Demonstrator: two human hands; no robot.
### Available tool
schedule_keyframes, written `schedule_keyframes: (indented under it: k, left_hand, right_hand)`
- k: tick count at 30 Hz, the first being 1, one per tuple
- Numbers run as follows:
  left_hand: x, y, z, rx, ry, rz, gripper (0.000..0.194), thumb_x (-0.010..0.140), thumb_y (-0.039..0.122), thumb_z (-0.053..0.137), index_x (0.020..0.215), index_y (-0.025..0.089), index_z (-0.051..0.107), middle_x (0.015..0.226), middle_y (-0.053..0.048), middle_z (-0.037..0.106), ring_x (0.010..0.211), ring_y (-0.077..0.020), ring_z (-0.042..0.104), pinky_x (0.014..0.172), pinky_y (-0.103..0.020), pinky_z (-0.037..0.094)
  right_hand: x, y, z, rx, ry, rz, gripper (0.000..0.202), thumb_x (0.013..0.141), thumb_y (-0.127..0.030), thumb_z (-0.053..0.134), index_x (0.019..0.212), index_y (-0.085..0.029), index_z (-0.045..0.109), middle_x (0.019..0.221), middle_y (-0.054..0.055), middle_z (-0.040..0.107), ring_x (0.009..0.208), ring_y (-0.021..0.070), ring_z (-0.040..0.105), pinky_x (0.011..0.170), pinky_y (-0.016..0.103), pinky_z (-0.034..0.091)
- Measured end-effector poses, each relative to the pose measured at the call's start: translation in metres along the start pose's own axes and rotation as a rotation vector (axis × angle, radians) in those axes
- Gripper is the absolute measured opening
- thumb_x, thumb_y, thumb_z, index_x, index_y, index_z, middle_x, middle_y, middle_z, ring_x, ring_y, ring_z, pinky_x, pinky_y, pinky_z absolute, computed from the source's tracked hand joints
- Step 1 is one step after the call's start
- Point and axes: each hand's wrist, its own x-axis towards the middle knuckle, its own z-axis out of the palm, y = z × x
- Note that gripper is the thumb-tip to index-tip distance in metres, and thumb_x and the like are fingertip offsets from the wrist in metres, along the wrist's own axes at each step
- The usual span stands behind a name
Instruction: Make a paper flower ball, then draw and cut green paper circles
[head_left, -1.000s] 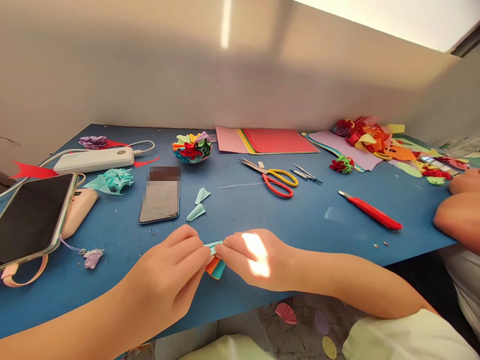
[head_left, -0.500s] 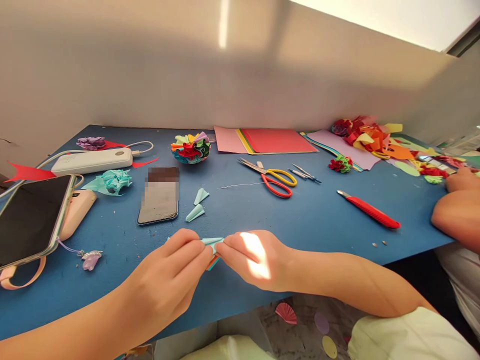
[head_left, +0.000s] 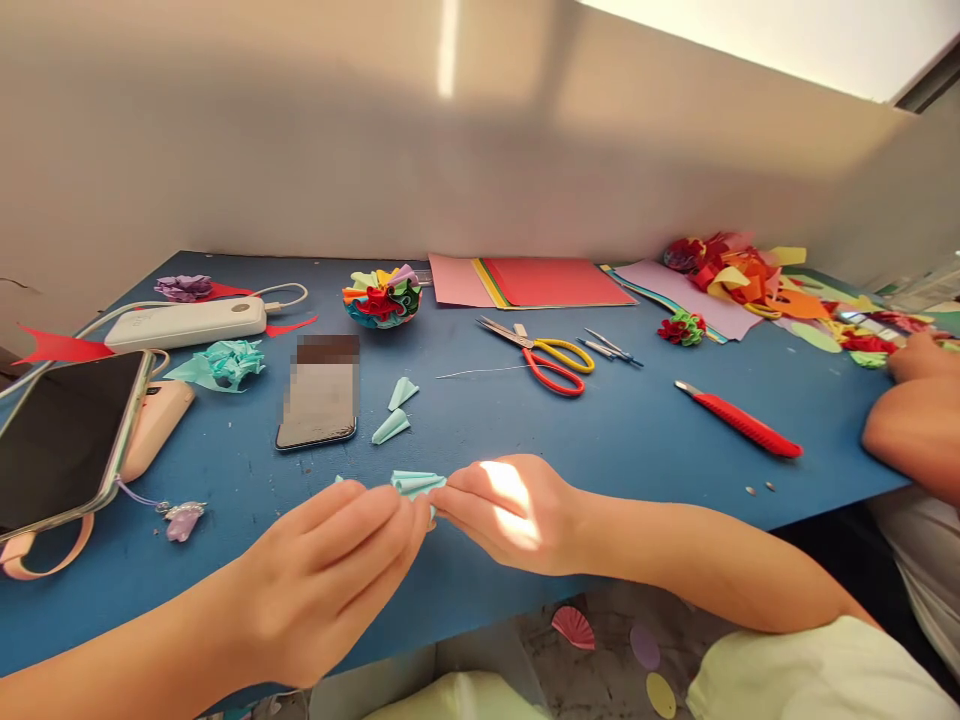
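Near the table's front edge, my right hand [head_left: 510, 515] pinches the right end of a pleated light-blue paper piece [head_left: 414, 483]. My left hand [head_left: 341, 565] is beside it on the left, fingers pressed together, its fingertips close to those of my right hand; what it grips, if anything, is hidden behind the fingers. Just beyond the hands lie two small folded light-blue papers [head_left: 391, 427]. A phone [head_left: 319, 395] rests to their left. Behind them is a multicoloured ruffled paper ball [head_left: 382, 297].
Scissors [head_left: 551, 362], a red-handled cutter [head_left: 739, 420] and stacked coloured paper [head_left: 562, 282] lie across the blue table [head_left: 600, 440]. Power banks and another phone [head_left: 71, 440] are at left. Another person's arm [head_left: 915, 420] rests at the right edge by paper scraps.
My left hand has shifted slightly down, and its fingers have moved off the blue paper's left end. More of the pleated paper shows; the orange bit below is no longer visible.
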Motion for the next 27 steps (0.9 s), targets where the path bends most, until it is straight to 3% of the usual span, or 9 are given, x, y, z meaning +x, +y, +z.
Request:
schedule_keyframes:
  k: [2,5,7,9,11,13,22,25,27]
  left_hand:
    - [-0.003,0.002,-0.005,0.038,-0.043,0.123,0.034,0.089,0.008,0.035,0.096,0.011,0.068,0.102,-0.011,0.068,0.098,-0.0204,0.057,0.066,-0.032,0.048]
    - [-0.002,0.003,-0.013,0.199,-0.074,0.345,0.028,0.086,0.012,0.046,0.092,0.018,0.072,0.099,-0.004,0.068,0.090,-0.0142,0.055,0.055,-0.023,0.047]
    - [0.001,0.003,-0.015,0.316,-0.145,0.338,0.024,0.080,0.009,0.057,0.089,0.026,0.072,0.093,0.001,0.067,0.081,-0.0116,0.053,0.050,-0.020,0.046]
    - [0.005,0.001,-0.014,0.372,-0.091,0.412,0.028,0.074,0.006,0.064,0.081,0.032,0.071,0.089,0.005,0.064,0.078,-0.0095,0.051,0.050,-0.017,0.045]
    - [0.007,-0.001,-0.010,0.348,0.021,0.538,0.028,0.070,0.005,0.067,0.075,0.032,0.071,0.086,0.006,0.062,0.074,-0.0088,0.051,0.048,-0.016,0.043]
    - [0.008,-0.002,-0.008,0.330,0.021,0.588,0.027,0.068,0.005,0.066,0.075,0.031,0.071,0.086,0.005,0.062,0.073,-0.0092,0.051,0.048,-0.018,0.041]
    - [0.010,0.003,-0.009,0.335,-0.100,0.561,0.019,0.081,0.022,0.055,0.086,0.027,0.073,0.090,-0.001,0.066,0.081,-0.0131,0.054,0.051,-0.022,0.042]
    - [0.005,0.004,-0.004,0.200,-0.060,0.422,0.019,0.084,0.031,0.056,0.087,0.022,0.073,0.093,-0.004,0.066,0.083,-0.0157,0.054,0.052,-0.027,0.044]
    - [0.001,0.005,-0.002,0.055,0.022,0.198,0.016,0.084,0.031,0.059,0.091,0.021,0.070,0.088,-0.003,0.066,0.081,-0.0168,0.056,0.057,-0.029,0.047]
  right_hand:
    - [0.003,0.008,-0.002,0.222,0.044,0.023,0.009,0.093,-0.016,0.047,0.100,-0.015,0.053,0.079,0.002,0.060,0.064,0.0092,0.050,0.053,0.021,0.039]
    - [0.008,0.021,-0.008,0.550,0.082,0.155,0.030,0.087,-0.028,0.061,0.112,-0.014,0.050,0.094,0.006,0.058,0.074,0.0097,0.052,0.056,0.019,0.045]
    - [0.010,0.026,-0.010,0.668,0.007,0.241,0.051,0.078,-0.036,0.072,0.118,-0.016,0.048,0.100,0.006,0.055,0.080,0.0107,0.052,0.056,0.019,0.046]
    - [0.011,0.027,-0.010,0.729,-0.121,0.275,0.061,0.072,-0.039,0.077,0.122,-0.018,0.048,0.106,0.006,0.054,0.086,0.0120,0.053,0.062,0.021,0.048]
    - [0.011,0.026,-0.008,0.772,-0.221,0.278,0.057,0.072,-0.038,0.077,0.119,-0.018,0.052,0.107,0.006,0.057,0.089,0.0122,0.053,0.072,0.023,0.049]
    - [0.011,0.024,-0.007,0.824,-0.273,0.279,0.046,0.075,-0.035,0.075,0.113,-0.016,0.057,0.103,0.005,0.060,0.089,0.0121,0.054,0.077,0.025,0.049]
    - [0.011,0.025,-0.002,0.742,-0.075,0.140,0.017,0.081,-0.023,0.069,0.094,-0.014,0.062,0.088,0.005,0.065,0.083,0.0117,0.056,0.079,0.027,0.050]
    - [0.010,0.022,0.001,0.676,0.017,0.116,0.007,0.083,-0.019,0.066,0.087,-0.014,0.063,0.082,0.004,0.065,0.078,0.0108,0.057,0.076,0.026,0.051]
    - [0.010,0.020,0.002,0.657,0.060,0.129,0.006,0.084,-0.019,0.065,0.086,-0.014,0.063,0.080,0.004,0.065,0.077,0.0109,0.058,0.074,0.025,0.052]
